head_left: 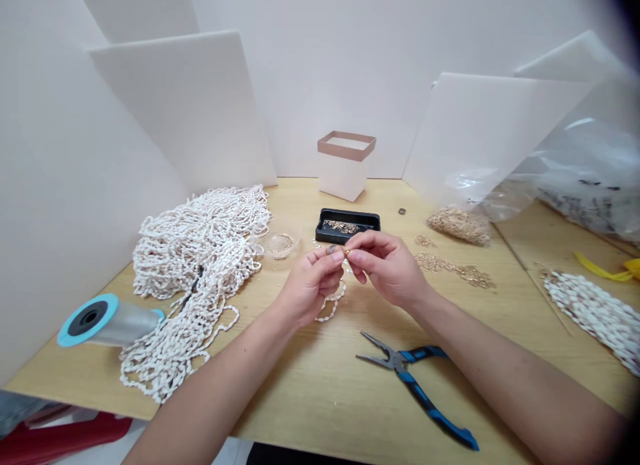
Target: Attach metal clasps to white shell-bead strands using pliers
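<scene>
My left hand and my right hand meet over the middle of the table, fingertips pinched together. A tiny gold-coloured piece shows between them, too small to name. From below my left hand hangs a strand of white beads, its upper part hidden by the fingers. Just behind the hands sits a black tray with small gold-coloured pieces in it. Needle-nose pliers with blue and black handles lie with jaws apart in front of my right hand.
White bead strands are heaped at left beside a spool of clear line. A clear round dish stands near them. Gold-coloured bits and a clear bag lie right. A white box stands behind; more strands lie far right.
</scene>
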